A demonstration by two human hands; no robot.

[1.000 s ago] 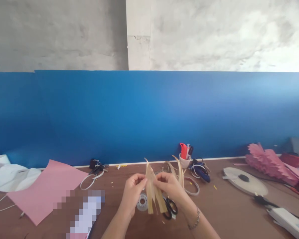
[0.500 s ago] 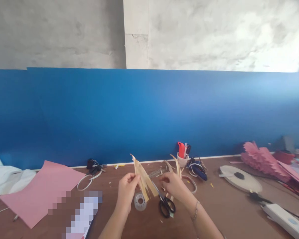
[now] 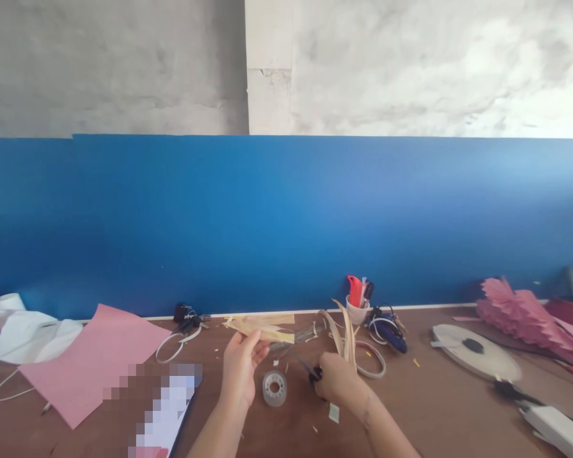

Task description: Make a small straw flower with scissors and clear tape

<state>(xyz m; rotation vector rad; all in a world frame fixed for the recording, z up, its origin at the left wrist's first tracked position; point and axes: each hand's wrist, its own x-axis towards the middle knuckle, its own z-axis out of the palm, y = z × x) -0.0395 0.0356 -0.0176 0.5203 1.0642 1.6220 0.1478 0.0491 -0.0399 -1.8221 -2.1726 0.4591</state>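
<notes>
My left hand (image 3: pixel 239 369) pinches a pale tan, split piece of dried husk (image 3: pixel 272 332) between thumb and fingers, its strips pointing to the right. Black-handled scissors (image 3: pixel 314 375) are in the grip of my right hand (image 3: pixel 340 380), low over the table; their blades point up and left, and most of the handle is hidden. A roll of clear tape (image 3: pixel 281 399) lies between the two hands. Just beyond my right hand, more curled tan husk strips (image 3: pixel 347 334) rise from the table.
A white cup (image 3: pixel 358 314) with a red-handled tool and pens stands against the blue partition (image 3: pixel 286 222). Pink paper (image 3: pixel 93 362) and a pixelated phone-like object (image 3: pixel 165 407) lie left. Rightward are a pale oval disc (image 3: pixel 496 362), pleated pink paper (image 3: pixel 525 318) and a power strip (image 3: pixel 561 429).
My right hand has come down onto the scissors and grasped them. The husk in my left hand has swung from hanging downward to lying nearly level, pointing right. The view has shifted slightly left.
</notes>
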